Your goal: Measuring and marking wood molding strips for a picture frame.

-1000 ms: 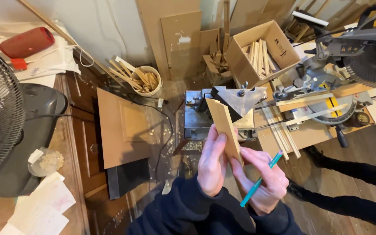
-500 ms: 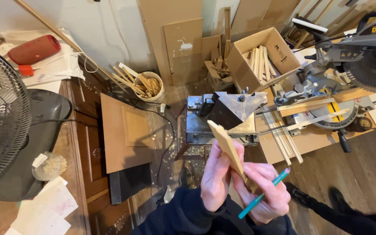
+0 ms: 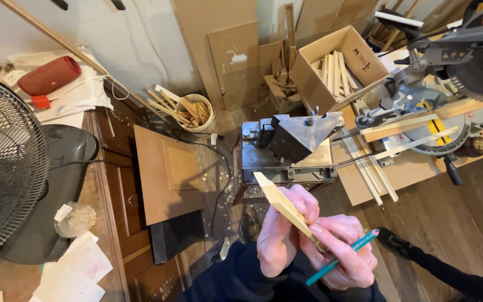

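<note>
My left hand (image 3: 279, 240) grips the wood strip (image 3: 282, 204), long axis angling up-left; right hand (image 3: 346, 251) just beside it, clamped on a teal pencil (image 3: 342, 257).

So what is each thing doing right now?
Left hand: gripping the wood strip.
Right hand: holding a teal pencil, fingers on the strip.
Wood strip: held up, tilted.
Cardboard box: open, holding wood sticks.
White bucket: upright, full of scraps.
Fan: blades hidden behind the grille.
</note>
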